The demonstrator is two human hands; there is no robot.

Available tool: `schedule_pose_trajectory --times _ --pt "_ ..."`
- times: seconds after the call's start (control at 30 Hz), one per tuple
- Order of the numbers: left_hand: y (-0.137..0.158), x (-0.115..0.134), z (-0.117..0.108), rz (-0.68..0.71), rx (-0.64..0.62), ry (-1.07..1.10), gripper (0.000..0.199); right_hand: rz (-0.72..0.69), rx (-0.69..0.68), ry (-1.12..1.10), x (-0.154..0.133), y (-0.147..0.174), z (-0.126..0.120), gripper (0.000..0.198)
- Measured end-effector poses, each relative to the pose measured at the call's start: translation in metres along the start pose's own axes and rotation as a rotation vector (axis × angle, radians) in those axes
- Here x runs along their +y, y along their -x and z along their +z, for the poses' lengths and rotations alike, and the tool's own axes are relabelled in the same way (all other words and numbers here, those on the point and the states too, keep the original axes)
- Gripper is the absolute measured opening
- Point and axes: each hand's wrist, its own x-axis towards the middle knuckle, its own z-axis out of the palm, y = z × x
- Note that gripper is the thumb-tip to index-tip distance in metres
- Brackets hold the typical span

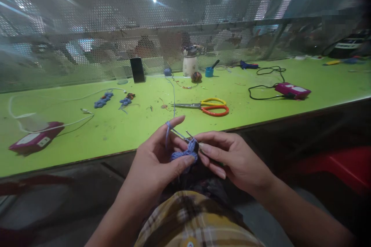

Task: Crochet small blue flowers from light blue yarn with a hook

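Note:
Just off the table's front edge, my left hand [162,158] pinches a small blue-purple crochet piece [185,154] between thumb and fingers. Blue yarn [174,98] loops round its raised index finger and runs back to a small blue yarn ball [167,71] near the mesh. My right hand [228,158] is closed round a thin crochet hook [189,134], whose metal tip shows at the top of the piece. Most of the hook's handle is hidden by the fingers. Two finished-looking blue crochet pieces [103,100] [125,101] lie on the left of the table.
On the green table [139,123] lie scissors [207,106] with yellow and orange handles. Behind stand a phone [137,70], a bottle [190,63], a multicoloured yarn ball [196,77] and a blue cup [209,71]. Magenta boxes with cables [292,90] [36,139] sit at both sides. Perforated mesh [162,27] rises behind.

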Motion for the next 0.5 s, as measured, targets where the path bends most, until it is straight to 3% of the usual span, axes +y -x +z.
schedule_pose_trajectory --times 0.5 --pt "-0.0002 -0.0022 -0.0003 0.019 0.014 -0.037 0.063 0.029 0.002 0.025 -0.0007 -0.0026 -0.0008 0.020"
